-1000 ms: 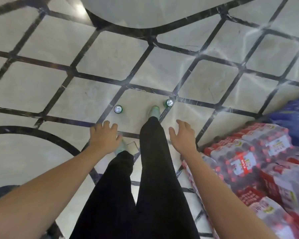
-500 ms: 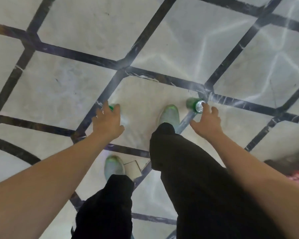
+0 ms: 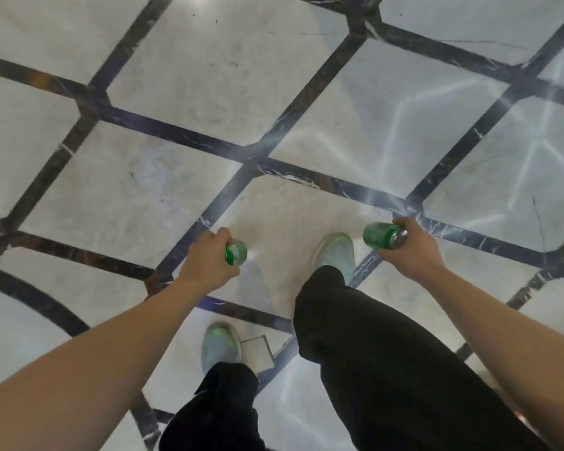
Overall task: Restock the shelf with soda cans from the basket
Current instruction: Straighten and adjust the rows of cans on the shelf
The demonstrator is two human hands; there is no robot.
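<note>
While fingers (image 3: 220, 234) curl, each hand grips a green can (image 3: 236, 252).

Bare forearms, black trousers (image 3: 388, 369), pale green shoes (image 3: 334, 252)

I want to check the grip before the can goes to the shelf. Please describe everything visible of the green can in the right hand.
The green can looks like a metal soda can, with a green printed side and a silver end. It lies tilted, almost on its side, with the silver end toward the palm. The right hand grips it, fingers curled over that end and the thumb below. It sits beside the light shoe, above the pale tiled floor. Whether it touches the floor cannot be told. The print is too blurred to read.
</note>
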